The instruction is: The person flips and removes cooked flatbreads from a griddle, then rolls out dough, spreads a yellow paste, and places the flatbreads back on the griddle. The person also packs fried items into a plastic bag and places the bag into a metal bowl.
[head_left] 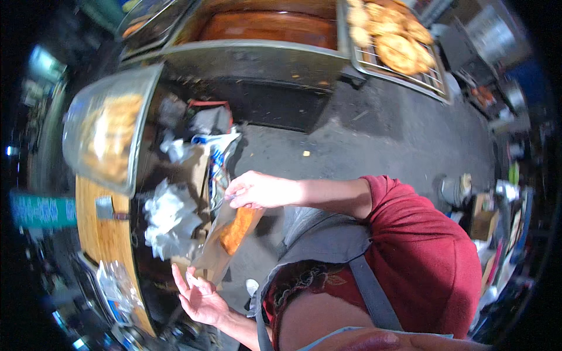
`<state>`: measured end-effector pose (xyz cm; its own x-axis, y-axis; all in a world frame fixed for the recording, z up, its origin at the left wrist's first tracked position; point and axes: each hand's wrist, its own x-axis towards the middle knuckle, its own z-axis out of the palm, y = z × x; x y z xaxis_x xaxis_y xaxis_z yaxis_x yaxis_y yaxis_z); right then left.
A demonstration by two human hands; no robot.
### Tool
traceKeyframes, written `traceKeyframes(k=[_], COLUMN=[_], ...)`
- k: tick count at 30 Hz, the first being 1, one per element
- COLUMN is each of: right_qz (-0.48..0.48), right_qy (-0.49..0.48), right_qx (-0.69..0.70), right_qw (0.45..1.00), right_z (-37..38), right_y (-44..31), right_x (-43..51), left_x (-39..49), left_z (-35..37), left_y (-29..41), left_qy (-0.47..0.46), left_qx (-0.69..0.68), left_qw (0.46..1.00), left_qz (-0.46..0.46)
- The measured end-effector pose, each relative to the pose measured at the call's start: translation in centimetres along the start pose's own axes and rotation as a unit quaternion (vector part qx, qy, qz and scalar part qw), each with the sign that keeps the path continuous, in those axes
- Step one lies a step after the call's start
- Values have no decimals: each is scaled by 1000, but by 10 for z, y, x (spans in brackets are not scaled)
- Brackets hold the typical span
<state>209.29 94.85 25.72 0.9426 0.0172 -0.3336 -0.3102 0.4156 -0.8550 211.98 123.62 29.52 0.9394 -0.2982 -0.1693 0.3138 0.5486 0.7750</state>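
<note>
My right hand (254,189) grips the upper end of a translucent bag (214,251), its fingers bunched. A long golden-orange piece of fried food (237,230) shows in or behind the bag, just below those fingers. At the bag's lower end is my left hand (202,300), palm up and fingers spread; whether it touches the bag is unclear. Crumpled white plastic bags (170,219) lie to the left of the held bag. Blue and white packaging (218,160) is beyond my right hand.
Ahead stands a metal vat of brown liquid (268,28). A wire rack (432,81) at the upper right carries round fried breads (397,52). On the left, a clear tub of fried food (112,136) is by a wooden board (103,239) with a broad-bladed tool (105,207).
</note>
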Motion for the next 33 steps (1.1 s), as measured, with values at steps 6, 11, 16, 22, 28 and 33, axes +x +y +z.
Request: traceKeyframes(k=[6, 11, 16, 22, 28, 33], right_qz=[-55, -49, -57, -122, -218, -83], right_qy=[121, 198, 269, 345, 574, 525], right_qx=[38, -55, -118, -220, -326, -355], right_qw=[990, 977, 954, 904, 719, 769], right_z=[-85, -150, -229, -323, -442, -489], right_y=[-3, 9, 4, -42, -117, -135], right_x=[-111, -163, -210, -289, -308, -283], left_x=[-6, -18, -40, -70, -92, -99], left_z=[54, 63, 125, 243, 268, 251], left_y=[-55, -139, -214, -252, -294, -308], left_qy=[-11, 128, -19, -74, -71, -24], left_qx=[43, 14, 28, 20, -15, -33], left_qw=[990, 888, 826, 914, 901, 912], left_qz=[-131, -442, -563, -398, -427, -407])
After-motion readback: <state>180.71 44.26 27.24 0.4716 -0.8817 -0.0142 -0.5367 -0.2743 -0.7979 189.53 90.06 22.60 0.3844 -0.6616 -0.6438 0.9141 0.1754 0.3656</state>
